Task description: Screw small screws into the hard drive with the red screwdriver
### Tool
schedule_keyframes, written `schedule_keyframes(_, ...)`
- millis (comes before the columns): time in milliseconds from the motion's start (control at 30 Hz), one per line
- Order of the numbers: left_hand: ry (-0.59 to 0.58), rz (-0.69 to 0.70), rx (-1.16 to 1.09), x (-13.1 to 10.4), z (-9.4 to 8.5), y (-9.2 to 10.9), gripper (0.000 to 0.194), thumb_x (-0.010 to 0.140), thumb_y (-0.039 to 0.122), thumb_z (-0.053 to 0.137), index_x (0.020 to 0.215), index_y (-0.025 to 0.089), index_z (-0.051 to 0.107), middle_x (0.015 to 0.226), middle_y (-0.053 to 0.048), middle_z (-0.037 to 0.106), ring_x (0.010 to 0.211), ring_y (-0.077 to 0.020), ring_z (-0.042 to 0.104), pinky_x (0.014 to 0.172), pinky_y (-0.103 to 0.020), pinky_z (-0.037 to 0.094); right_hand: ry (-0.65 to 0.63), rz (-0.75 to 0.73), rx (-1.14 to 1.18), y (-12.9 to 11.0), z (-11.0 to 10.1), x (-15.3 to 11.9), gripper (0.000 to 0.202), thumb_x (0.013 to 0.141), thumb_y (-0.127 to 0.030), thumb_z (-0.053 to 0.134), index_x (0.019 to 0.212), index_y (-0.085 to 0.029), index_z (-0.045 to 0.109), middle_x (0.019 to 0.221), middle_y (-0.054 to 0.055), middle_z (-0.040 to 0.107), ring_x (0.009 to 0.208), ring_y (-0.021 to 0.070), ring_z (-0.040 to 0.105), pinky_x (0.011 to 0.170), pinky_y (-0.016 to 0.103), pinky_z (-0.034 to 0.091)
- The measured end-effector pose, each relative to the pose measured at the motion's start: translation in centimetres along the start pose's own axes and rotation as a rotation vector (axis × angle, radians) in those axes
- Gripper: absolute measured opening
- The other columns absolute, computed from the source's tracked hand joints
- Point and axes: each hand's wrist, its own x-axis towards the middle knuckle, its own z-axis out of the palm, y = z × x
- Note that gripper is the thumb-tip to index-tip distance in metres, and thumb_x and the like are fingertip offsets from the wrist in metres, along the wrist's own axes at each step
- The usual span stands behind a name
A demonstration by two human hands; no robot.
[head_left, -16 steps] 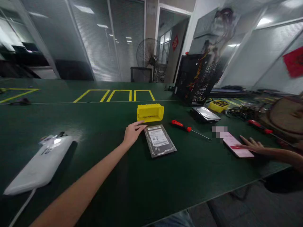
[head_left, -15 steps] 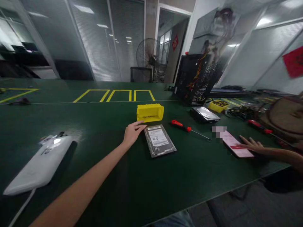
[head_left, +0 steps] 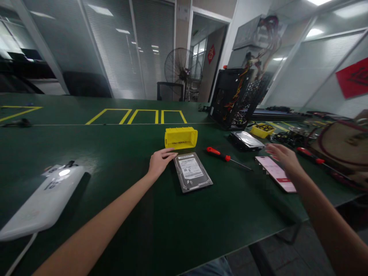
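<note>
My left hand (head_left: 160, 161) lies at the upper left corner of a hard drive (head_left: 191, 171), fingers stretched out and a little apart; its fingertips reach the drive's edge and come close to the yellow bin (head_left: 181, 138). The drive rests label side up on the green table. My right hand (head_left: 283, 155) hovers above the far right end of a phone (head_left: 274, 172) with a pink screen, its fingers extended and holding nothing. A red and black screwdriver (head_left: 220, 154) lies between drive and phone. Another hard drive (head_left: 247, 140), silver and black, sits behind the phone.
An open computer case (head_left: 230, 97) stands at the back right. Near it are a small yellow box (head_left: 262, 130), loose cables and a second screwdriver (head_left: 312, 155). A white lamp-like device (head_left: 47, 201) with a cable is at left. Yellow tape (head_left: 145, 110) marks the table.
My right hand has lifted off the table beside the phone and swung up and to the left over it. My left hand, the hard drive and the yellow bin stay put.
</note>
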Motion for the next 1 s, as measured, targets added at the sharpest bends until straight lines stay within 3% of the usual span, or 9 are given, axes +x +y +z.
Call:
schedule_keyframes(67,0.006,0.009,-0.008,-0.1,0.0,0.2,0.033,0.081,0.031,0.063,0.112,0.017,0.064,0.104,-0.006,0.071,0.108,-0.0226,0.062,0.094,-0.034,0.045,-0.264,-0.146,0.151,-3.7,3.0,-0.4,0.027,0.083,-0.029,0.057,0.103,-0.012,0.064,0.100,0.014,0.069,0.090,0.0190,0.065,0.079,0.030,0.051)
schedule_keyframes(167,0.026,0.025,0.000,0.0,-0.1,0.0,0.034,0.081,0.030,0.063,0.112,0.017,0.064,0.104,-0.006,0.071,0.110,-0.0229,0.061,0.097,-0.035,0.043,-0.574,-0.596,0.219,-11.3,8.0,-2.4,0.021,0.083,-0.027,0.058,0.097,-0.016,0.067,0.099,0.007,0.069,0.088,0.0167,0.064,0.081,0.030,0.049)
schedule_keyframes(267,0.029,0.045,-0.030,0.2,-0.1,-0.7,0.043,0.080,0.030,0.065,0.121,0.017,0.058,0.099,-0.005,0.073,0.107,-0.0230,0.062,0.096,-0.036,0.044,-0.595,-0.878,0.100,-17.2,12.2,-4.3,0.018,0.084,-0.020,0.055,0.096,-0.017,0.068,0.098,0.006,0.067,0.086,0.0162,0.061,0.074,0.029,0.047)
schedule_keyframes(333,0.041,0.050,-0.016,0.4,-0.1,-1.4,0.043,0.080,0.031,0.066,0.120,0.018,0.059,0.097,-0.005,0.073,0.108,-0.0241,0.062,0.100,-0.038,0.041,-0.614,-0.957,0.024,-19.0,14.4,-4.8,0.018,0.085,-0.021,0.055,0.096,-0.016,0.069,0.097,0.007,0.067,0.086,0.0168,0.060,0.073,0.029,0.045)
schedule_keyframes(467,0.060,0.041,0.007,0.8,0.0,-2.2,0.037,0.079,0.033,0.067,0.113,0.019,0.064,0.101,-0.006,0.072,0.111,-0.0265,0.060,0.102,-0.039,0.039,-0.720,-0.971,-0.002,-19.3,16.6,-4.8,0.017,0.083,-0.024,0.057,0.092,-0.017,0.070,0.091,0.006,0.067,0.080,0.0160,0.060,0.067,0.028,0.042)
schedule_keyframes(833,0.084,0.038,0.002,0.0,-0.2,-1.0,0.049,0.080,0.031,0.066,0.125,0.015,0.054,0.099,-0.008,0.072,0.113,-0.0249,0.058,0.105,-0.039,0.035,-0.808,-0.877,0.060,-19.3,17.9,-5.0,0.014,0.081,-0.023,0.060,0.087,-0.015,0.070,0.090,0.007,0.067,0.081,0.0155,0.059,0.071,0.030,0.044)
schedule_keyframes(1000,0.096,0.035,0.001,0.1,-0.2,-1.2,0.053,0.080,0.033,0.067,0.126,0.011,0.053,0.097,-0.011,0.073,0.107,-0.0252,0.062,0.099,-0.037,0.041,-0.835,-0.858,0.053,-19.4,18.2,-5.0,0.017,0.081,-0.026,0.060,0.087,-0.015,0.071,0.092,0.007,0.067,0.082,0.0156,0.059,0.072,0.031,0.045)
